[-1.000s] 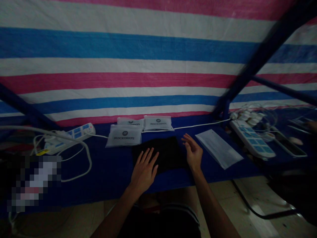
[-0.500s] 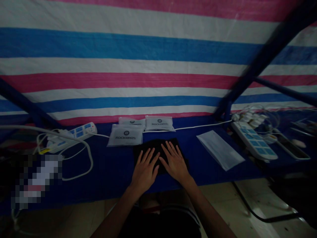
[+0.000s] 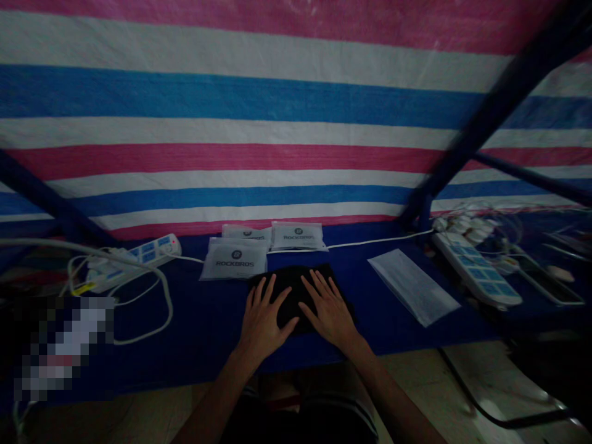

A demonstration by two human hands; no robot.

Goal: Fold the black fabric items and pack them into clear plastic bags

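Observation:
A folded piece of black fabric (image 3: 296,285) lies flat on the blue surface in front of me; its exact kind is too dark to make out. My left hand (image 3: 265,313) rests palm down on its left side, fingers spread and thumb out. On its right side lies my right hand (image 3: 329,311), also flat with fingers apart. Just beyond the fabric sit several frosted zip bags printed ROCKBROS, the nearest bag (image 3: 235,258) at left and another bag (image 3: 296,235) behind. To the right is a flat, unprinted translucent bag (image 3: 414,287).
A white power strip (image 3: 139,259) with looped cables is at left. Another power strip (image 3: 478,265) piled with plugs stands at right beside a phone (image 3: 550,280). A white cable (image 3: 379,239) crosses the back. Blue frame bars (image 3: 485,123) slant before a striped sheet (image 3: 277,92).
My left hand has shifted slightly left on the black fabric, its thumb and forefinger spreading wider. The right hand stays nearly in place. The whole view has tilted up a little.

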